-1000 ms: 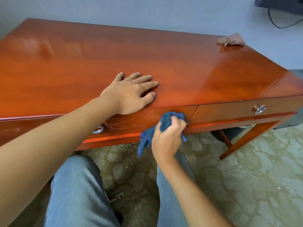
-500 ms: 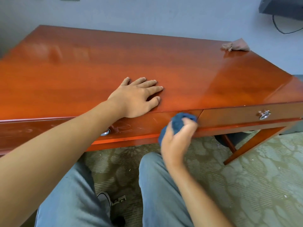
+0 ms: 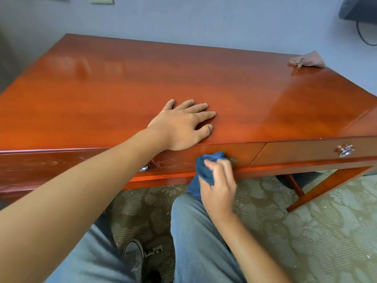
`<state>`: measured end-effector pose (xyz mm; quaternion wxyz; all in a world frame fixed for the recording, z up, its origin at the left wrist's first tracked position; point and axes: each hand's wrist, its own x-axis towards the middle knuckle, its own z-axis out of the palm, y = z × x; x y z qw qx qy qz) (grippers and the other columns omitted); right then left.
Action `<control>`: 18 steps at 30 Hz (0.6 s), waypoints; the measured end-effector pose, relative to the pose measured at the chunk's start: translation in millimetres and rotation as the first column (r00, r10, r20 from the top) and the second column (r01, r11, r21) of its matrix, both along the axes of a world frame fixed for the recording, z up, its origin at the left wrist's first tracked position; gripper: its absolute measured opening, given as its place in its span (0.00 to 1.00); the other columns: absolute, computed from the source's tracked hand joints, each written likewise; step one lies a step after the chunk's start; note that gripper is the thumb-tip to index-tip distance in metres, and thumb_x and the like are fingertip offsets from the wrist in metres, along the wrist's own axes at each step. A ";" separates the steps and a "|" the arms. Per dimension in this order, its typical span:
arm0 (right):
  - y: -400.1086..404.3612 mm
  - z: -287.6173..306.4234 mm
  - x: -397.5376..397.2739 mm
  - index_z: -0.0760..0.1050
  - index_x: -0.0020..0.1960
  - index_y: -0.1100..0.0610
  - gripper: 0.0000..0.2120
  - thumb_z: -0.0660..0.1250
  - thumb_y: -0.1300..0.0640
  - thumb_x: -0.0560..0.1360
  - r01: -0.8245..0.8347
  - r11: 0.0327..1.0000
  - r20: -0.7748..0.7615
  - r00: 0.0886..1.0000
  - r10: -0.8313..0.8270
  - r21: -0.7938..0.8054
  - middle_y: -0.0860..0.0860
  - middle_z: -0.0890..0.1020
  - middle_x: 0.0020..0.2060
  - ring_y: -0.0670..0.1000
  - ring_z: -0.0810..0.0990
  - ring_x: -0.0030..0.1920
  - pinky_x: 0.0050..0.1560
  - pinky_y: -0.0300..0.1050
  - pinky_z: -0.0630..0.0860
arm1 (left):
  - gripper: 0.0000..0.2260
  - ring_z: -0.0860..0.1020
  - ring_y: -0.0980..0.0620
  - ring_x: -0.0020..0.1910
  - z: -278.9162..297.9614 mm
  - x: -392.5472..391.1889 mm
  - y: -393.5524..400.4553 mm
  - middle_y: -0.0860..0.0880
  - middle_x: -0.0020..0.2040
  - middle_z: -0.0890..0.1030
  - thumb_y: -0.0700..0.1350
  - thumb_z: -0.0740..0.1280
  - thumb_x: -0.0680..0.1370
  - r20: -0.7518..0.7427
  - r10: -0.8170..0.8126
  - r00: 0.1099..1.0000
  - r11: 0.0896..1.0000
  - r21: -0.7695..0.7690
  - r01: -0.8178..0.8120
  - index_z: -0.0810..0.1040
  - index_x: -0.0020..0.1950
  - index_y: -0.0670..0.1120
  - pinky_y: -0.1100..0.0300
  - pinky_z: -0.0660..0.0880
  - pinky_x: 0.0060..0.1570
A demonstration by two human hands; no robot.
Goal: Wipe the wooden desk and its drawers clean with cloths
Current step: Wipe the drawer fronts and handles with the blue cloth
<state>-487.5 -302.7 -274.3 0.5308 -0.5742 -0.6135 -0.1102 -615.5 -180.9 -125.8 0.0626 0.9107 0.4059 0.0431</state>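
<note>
A glossy reddish wooden desk (image 3: 122,82) fills the upper view. My left hand (image 3: 181,123) rests flat on the desktop near its front edge, fingers spread. Below it, my right hand (image 3: 219,184) grips a bunched blue cloth (image 3: 206,170) and holds it against the front of the left drawer (image 3: 238,154), near that drawer's right end. Faint scratch marks (image 3: 165,162) show on that drawer front beside a metal ring pull (image 3: 144,168), partly hidden by my left forearm. The right drawer (image 3: 302,152) has a metal pull (image 3: 345,151).
A crumpled tan cloth (image 3: 308,61) lies on the desktop's far right corner. A grey wall stands behind the desk, with a dark object and cable (image 3: 359,15) at top right. Patterned green carpet (image 3: 306,231) lies below; my jeans-clad knees and a shoe (image 3: 133,254) are under the desk front.
My right hand with the blue cloth has slid left a little along the drawer front. The camera has tilted, so the desk sits lower in view. My left hand stays planted.
</note>
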 end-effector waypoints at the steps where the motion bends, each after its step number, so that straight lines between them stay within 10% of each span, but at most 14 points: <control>1: -3.0 -9.9 0.2 0.81 0.54 0.61 0.06 0.71 0.64 0.77 -0.024 0.999 0.018 1.000 0.025 -0.043 0.55 0.81 0.50 0.55 0.83 0.51 0.46 0.54 0.81 | 0.26 0.48 0.52 0.84 0.2 -0.3 -0.1 0.60 0.85 0.52 0.65 0.46 0.85 0.000 -0.003 1.000 1.000 -0.001 0.003 0.54 0.83 0.64 0.37 0.44 0.81; 10: 6.1 60.6 11.9 0.81 0.56 0.67 0.11 0.73 0.71 0.74 0.173 0.974 -0.205 0.969 -0.140 0.149 0.58 0.80 0.52 0.54 0.81 0.55 0.56 0.43 0.77 | 0.26 0.50 0.52 0.84 -0.8 -2.0 4.3 0.60 0.84 0.54 0.66 0.48 0.84 0.013 -0.007 1.000 1.000 0.008 0.007 0.56 0.83 0.65 0.37 0.46 0.80; 18: -3.9 4.1 13.9 0.84 0.55 0.58 0.16 0.68 0.69 0.71 -0.139 0.973 0.350 0.916 0.196 -0.182 0.53 0.81 0.50 0.56 0.81 0.48 0.38 0.52 0.79 | 0.25 0.52 0.53 0.84 -0.7 -3.8 6.4 0.61 0.84 0.55 0.67 0.49 0.84 0.036 -0.020 0.999 1.000 0.009 0.020 0.58 0.82 0.66 0.36 0.48 0.80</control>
